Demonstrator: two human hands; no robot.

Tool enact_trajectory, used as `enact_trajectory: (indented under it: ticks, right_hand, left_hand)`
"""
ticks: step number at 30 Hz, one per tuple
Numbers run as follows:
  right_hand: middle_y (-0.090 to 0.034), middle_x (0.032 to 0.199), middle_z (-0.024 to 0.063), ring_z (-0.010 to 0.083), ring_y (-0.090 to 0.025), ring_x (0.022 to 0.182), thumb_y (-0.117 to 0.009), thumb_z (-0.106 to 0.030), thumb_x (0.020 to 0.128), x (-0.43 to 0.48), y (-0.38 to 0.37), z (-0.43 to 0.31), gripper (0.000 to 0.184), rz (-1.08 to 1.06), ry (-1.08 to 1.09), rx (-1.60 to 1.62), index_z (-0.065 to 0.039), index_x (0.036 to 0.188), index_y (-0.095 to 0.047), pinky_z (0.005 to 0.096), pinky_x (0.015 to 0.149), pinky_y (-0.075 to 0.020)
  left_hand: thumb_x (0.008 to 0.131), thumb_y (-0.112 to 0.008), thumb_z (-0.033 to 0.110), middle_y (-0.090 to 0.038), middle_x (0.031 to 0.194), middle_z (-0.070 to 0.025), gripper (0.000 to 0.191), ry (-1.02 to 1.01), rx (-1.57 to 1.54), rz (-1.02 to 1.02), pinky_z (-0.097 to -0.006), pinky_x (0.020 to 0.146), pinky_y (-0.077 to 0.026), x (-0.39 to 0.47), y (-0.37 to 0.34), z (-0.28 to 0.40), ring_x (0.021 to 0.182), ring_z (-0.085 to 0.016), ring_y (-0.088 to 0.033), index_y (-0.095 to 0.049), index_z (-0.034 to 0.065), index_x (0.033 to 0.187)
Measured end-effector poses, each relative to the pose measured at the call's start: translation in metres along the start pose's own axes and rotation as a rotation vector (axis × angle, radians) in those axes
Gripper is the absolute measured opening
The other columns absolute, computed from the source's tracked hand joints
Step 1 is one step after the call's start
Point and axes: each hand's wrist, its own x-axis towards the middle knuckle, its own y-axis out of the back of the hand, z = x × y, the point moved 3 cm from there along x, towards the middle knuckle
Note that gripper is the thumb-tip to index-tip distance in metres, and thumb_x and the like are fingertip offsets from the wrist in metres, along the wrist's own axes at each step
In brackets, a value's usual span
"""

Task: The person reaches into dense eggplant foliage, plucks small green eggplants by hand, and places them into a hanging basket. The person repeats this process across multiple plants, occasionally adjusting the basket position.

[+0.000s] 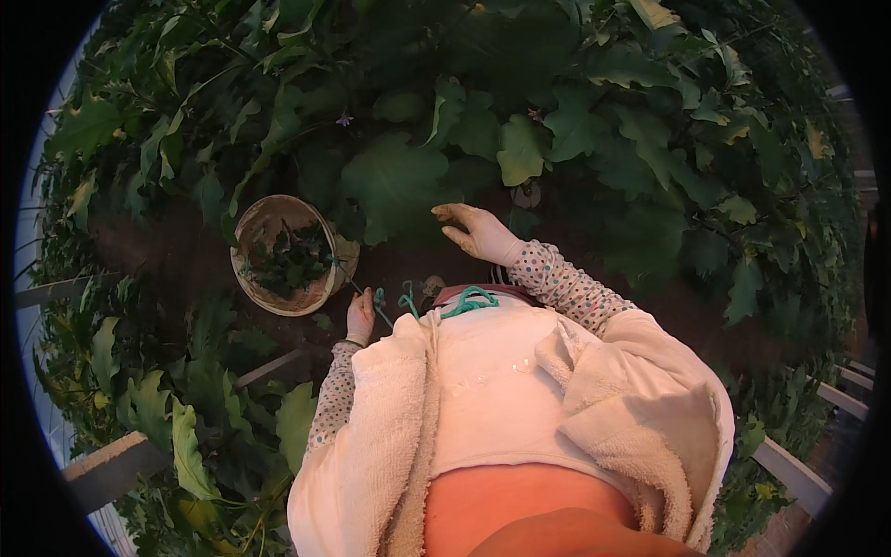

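My left hand (360, 317) is low at my side, its fingers closed around a thin green cord (355, 284). That cord runs from the rim of a pale, soil-stained bucket (240, 278) toward my waist. Inside the tilted bucket lies a heap of cut green leaves (289, 263). My right hand (479, 233) reaches out in front of my waist, fingers apart and nothing in them; its fingertips are stained yellow-brown. Just beyond those fingertips hangs a broad eggplant leaf (397, 181). A thicker green rope (473, 301) is knotted at my waist.
Dense eggplant plants (592, 132) fill the space ahead and on both sides, with a purple flower (344, 120) among them. Dark soil (153, 233) shows below the leaves. Pale beams (115, 463) cross at the lower left, and another beam (793, 473) stands at the lower right.
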Motion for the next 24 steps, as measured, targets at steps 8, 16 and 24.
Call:
enact_trajectory:
  ticks: [8, 16, 24]
  right_hand:
    - [-0.068, 0.105, 0.0119, 0.0188, -0.067, 0.099, -0.056, -0.009, 0.096, -0.023, 0.181, 0.047, 0.02, 0.286, -0.065, 0.008, 0.001, 0.113, -0.063, 0.0295, 0.088, -0.0515]
    - [-0.069, 0.097, 0.0166, 0.0378, -0.064, 0.092, -0.05, -0.036, 0.098, 0.019, 0.313, 0.181, 0.036, 0.522, 0.199, -0.648, -0.003, 0.104, -0.066, 0.0465, 0.084, -0.0504]
    - [-0.07, 0.099, 0.0191, 0.0386, -0.065, 0.096, -0.048, -0.043, 0.098, -0.041, 0.288, 0.237, 0.046, -0.392, -0.375, -0.727, -0.003, 0.108, -0.066, 0.0475, 0.085, -0.0512]
  left_hand:
    - [0.1, -0.051, 0.043, -0.062, 0.075, -0.0181, 0.048, 0.362, -0.175, -0.289, -0.0405, 0.07, -0.049, -0.034, -0.148, 0.089, 0.074, -0.029, -0.061, -0.062, -0.0011, 0.083]
    - [0.098, -0.054, 0.018, -0.068, 0.084, -0.0129, 0.022, -0.175, -0.079, 0.158, -0.034, 0.072, -0.051, 0.098, -0.133, 0.297, 0.078, -0.026, -0.066, -0.063, -0.0004, 0.09]
    - [0.1, -0.047, 0.009, -0.067, 0.1, -0.0106, 0.02, -0.364, -0.637, -0.234, -0.0289, 0.088, -0.05, 0.284, -0.165, 0.449, 0.092, -0.018, -0.065, -0.061, -0.0044, 0.1]
